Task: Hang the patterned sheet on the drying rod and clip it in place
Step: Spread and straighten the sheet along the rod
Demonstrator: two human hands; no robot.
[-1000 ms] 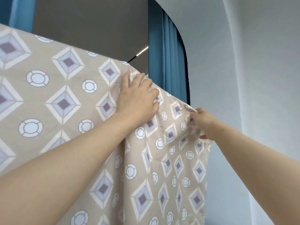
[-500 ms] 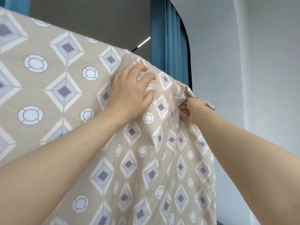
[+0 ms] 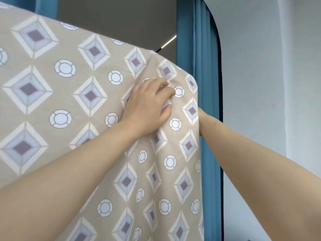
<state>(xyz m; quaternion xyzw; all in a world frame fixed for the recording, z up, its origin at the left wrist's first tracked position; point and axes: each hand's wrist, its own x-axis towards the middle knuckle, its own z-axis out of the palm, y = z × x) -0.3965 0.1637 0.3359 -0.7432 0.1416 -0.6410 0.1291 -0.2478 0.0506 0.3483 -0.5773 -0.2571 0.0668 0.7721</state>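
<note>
One wide-angle camera is sitting on the person's head, looking forward along both raised arms and standing very near the sheet, which is filling the left and middle of the picture. The cloth's top edge is slanting across the upper part, with a dark ceiling showing above it. The left forearm is coming in from the lower left corner and the right forearm from the lower right, with the left hand lying near the centre. A curtain and a wall are taking up the right side
</note>
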